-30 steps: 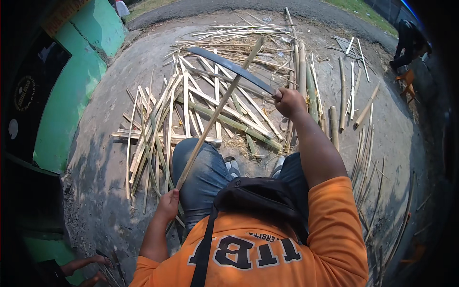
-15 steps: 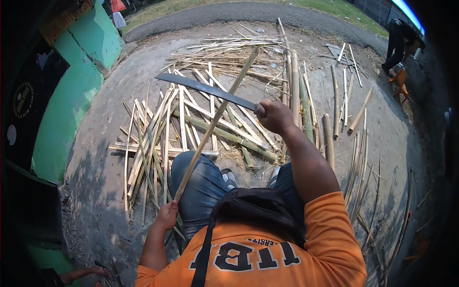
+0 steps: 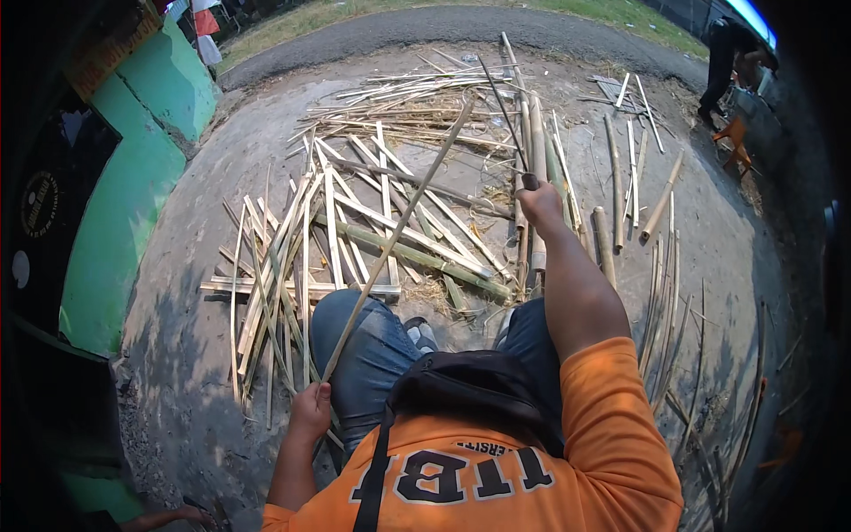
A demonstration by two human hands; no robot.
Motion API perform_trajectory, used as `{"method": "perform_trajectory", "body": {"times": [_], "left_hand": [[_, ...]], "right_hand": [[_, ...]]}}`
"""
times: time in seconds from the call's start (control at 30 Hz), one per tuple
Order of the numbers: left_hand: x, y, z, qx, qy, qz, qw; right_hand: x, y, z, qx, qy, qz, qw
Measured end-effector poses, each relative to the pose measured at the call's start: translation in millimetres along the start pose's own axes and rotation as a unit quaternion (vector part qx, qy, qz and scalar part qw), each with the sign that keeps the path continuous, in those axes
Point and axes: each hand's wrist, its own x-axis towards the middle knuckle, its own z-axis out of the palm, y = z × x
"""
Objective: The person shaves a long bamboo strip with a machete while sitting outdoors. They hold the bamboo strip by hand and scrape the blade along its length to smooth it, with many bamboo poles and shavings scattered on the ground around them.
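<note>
My right hand [image 3: 544,207] is closed round the handle of a machete [image 3: 505,113]. Its long dark blade points away from me, up and slightly left, and shows nearly edge-on. Low on the left, my left hand [image 3: 310,410] grips the near end of a long bamboo strip [image 3: 383,253]. The strip slants up and right past my left knee, its far end raised above the pile. Blade and strip look apart in this view. Beneath them lies a loose pile of split bamboo strips [image 3: 332,226], with a thicker green bamboo piece [image 3: 425,259] across it.
More bamboo strips [image 3: 399,89] lie ahead, before the road [image 3: 399,37]. Bamboo poles [image 3: 538,168] lie right of centre, thin strips [image 3: 660,310] at the right. A green wall [image 3: 124,222] stands left. Another person [image 3: 727,66] bends near an orange chair [image 3: 732,146]. Someone's hand shows lower left.
The machete has swung from lying across the strip, pointing left, to pointing away from me. My right hand has moved slightly right. The left hand still holds the strip, tilted much as before.
</note>
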Motion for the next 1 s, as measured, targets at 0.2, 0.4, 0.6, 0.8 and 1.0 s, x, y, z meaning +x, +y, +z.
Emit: {"method": "perform_trajectory", "body": {"times": [0.2,0.4,0.6,0.8,1.0], "left_hand": [[5.7,8.5,0.9,-0.008,-0.001,0.018,1.000],[7.7,-6.1,2.7,-0.029,-0.009,0.029,0.999],[9.5,-16.0,4.4,0.007,0.006,0.080,0.997],[11.8,-16.5,1.7,0.024,0.007,0.105,0.994],[1.6,-16.4,-0.3,0.046,0.006,0.097,0.994]], "right_hand": [[20.0,27.0,3.4,0.135,-0.012,-0.053,0.989],[3.6,-7.1,15.8,0.301,-0.017,-0.131,0.944],[-9.6,-42.0,4.7,0.524,-0.063,-0.075,0.846],[-0.9,-24.9,-31.9,0.542,-0.071,-0.057,0.835],[-4.9,-25.2,-45.5,0.596,-0.111,-0.050,0.794]]}}
